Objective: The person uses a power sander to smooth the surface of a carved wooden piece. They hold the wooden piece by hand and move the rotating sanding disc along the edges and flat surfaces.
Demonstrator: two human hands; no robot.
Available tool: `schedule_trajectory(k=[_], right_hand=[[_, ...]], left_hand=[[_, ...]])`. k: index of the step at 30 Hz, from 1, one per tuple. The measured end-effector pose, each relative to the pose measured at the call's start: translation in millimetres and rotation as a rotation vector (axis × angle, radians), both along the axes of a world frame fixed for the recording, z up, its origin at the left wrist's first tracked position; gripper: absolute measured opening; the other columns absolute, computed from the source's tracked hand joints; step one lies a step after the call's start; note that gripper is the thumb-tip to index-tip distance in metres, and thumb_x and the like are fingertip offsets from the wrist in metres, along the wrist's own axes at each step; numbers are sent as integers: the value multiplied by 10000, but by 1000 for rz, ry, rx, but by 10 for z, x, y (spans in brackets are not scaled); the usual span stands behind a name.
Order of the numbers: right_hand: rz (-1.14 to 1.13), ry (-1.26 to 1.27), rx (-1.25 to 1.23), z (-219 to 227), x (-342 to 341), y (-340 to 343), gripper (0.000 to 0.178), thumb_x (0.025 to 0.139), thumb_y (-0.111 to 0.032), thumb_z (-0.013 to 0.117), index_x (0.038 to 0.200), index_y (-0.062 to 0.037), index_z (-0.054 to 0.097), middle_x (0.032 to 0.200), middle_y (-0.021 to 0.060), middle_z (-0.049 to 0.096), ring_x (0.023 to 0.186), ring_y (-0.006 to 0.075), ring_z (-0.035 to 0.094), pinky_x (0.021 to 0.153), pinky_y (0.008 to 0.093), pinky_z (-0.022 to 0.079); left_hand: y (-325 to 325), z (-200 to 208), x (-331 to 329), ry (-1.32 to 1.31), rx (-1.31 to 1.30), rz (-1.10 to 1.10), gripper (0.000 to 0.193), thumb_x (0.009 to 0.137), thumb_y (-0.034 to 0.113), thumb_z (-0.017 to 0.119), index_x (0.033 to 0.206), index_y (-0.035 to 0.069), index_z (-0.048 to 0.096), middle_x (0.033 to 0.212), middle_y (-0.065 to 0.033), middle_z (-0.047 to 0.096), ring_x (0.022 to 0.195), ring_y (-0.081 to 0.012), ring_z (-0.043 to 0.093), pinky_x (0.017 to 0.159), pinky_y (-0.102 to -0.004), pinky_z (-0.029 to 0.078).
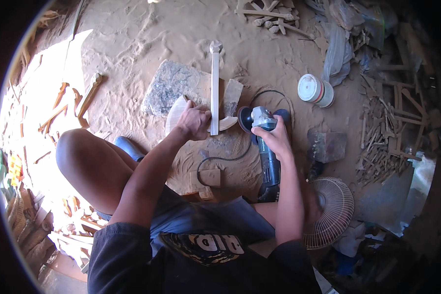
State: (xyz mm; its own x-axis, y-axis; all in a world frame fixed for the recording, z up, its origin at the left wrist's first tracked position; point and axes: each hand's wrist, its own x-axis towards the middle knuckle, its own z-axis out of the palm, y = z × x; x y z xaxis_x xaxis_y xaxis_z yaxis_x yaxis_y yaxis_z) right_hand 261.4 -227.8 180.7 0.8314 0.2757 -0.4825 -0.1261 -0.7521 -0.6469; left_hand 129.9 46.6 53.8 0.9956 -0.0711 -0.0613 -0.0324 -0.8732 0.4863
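Observation:
My left hand is closed on a pale curved piece of wood, whose broad end shows left of the fingers. Another pale curved wooden end shows to the right of the hand; whether both belong to one piece is hidden. My right hand grips the head of a teal and grey angle grinder. Its dark round disc faces the wood, close to that right end; I cannot tell if they touch. A straight pale wooden bar with a knobbed far end lies beside my left fingers.
A rough stone slab lies on sandy ground beyond my left hand. A dark cord curls near the grinder. To the right are a white-lidded tub, a metal box, a round fan guard and piled wood scraps.

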Motion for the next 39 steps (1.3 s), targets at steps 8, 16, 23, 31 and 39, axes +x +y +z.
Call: schedule_trajectory(k=[8,16,23,31,39], right_hand=[[202,197,-158,302,207,265,1032,730,-426,915,1482,112,456,1408,272,622,1254,341,670,1022,425,558],[169,102,-236,264,-76,-49,973,761,-404,920,1450,117,472,1345,257,639,1228,311,667,1022,403,545],[-71,78,83,525,-223,-316,952,785,-270,928,1514,67,416,1327,208,638,1181,283,671,1011,405,551],[-521,-48,736,824,-296,-668,508,906,-126,837,1320,-49,554,902,135,698,611,235,693,553,385,605],[-533,383,1569,763,-230,-637,547,987,-484,674,1277,-28,584,1134,128,661,991,277,638,879,429,558]], left_hand=[[21,94,-1,88,-18,-13,273,737,204,730,988,96,724,1034,-79,705,1160,-274,677,993,-493,391],[4,90,30,105,0,-41,387,720,322,759,1029,89,748,1015,-82,734,1177,-252,674,1034,-479,370],[54,18,-32,-15,-12,-25,417,702,348,792,1011,77,726,1037,-101,712,1166,-296,671,1022,-497,381],[98,359,-194,-174,53,-63,383,911,205,690,1267,66,668,1220,-116,721,1203,-346,665,1091,-523,405],[687,1936,81,-626,212,425,177,935,101,649,1110,119,670,1034,-96,731,1005,-314,713,896,-418,525]])
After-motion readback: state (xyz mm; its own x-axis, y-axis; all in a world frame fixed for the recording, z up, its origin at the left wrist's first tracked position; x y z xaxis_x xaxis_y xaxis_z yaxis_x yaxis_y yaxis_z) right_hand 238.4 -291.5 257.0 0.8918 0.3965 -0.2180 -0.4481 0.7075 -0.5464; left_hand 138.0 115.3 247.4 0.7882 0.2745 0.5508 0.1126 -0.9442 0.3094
